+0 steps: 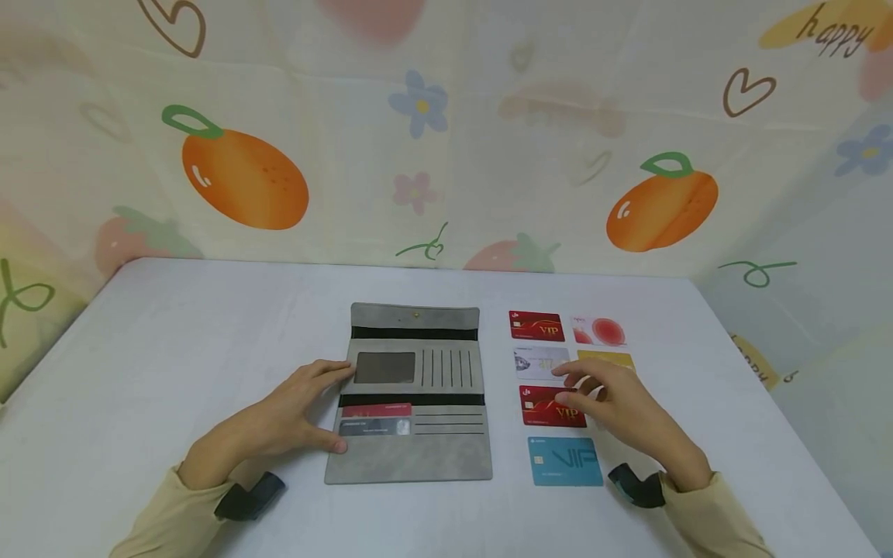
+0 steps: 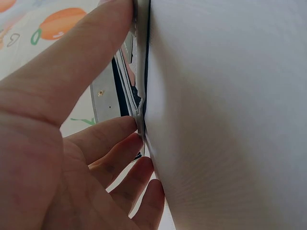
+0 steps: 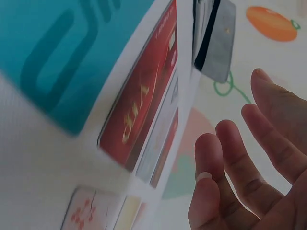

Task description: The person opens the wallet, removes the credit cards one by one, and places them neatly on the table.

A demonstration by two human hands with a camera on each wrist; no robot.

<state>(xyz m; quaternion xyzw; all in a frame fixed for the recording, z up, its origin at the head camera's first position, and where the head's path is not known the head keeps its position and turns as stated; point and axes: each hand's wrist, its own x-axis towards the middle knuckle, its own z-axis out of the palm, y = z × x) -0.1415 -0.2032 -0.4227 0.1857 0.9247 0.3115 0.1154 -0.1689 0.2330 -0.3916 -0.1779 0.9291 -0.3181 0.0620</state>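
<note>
A grey wallet (image 1: 446, 461) lies unfolded flat on the table, a red card (image 1: 377, 409) and a dark grey card (image 1: 375, 427) tucked in its lower left slots. My left hand (image 1: 296, 411) rests at its left edge, thumb and fingertips touching the border. Over the loose cards hovers my right hand (image 1: 621, 403), fingers loosely bent and holding nothing. Beneath or beside it lie a red VIP card (image 1: 540, 407), a silver card (image 1: 537, 362) and a partly covered gold card (image 1: 607, 357). A white card with red flowers (image 3: 88, 211) shows in the right wrist view, hidden in the head view.
A blue VIP card (image 1: 565, 462) lies nearest the front of the card group. Another red VIP card (image 1: 536, 326) and a white card with red circles (image 1: 600, 332) form its back row. A printed curtain (image 1: 474, 155) hangs behind the white table (image 1: 209, 325).
</note>
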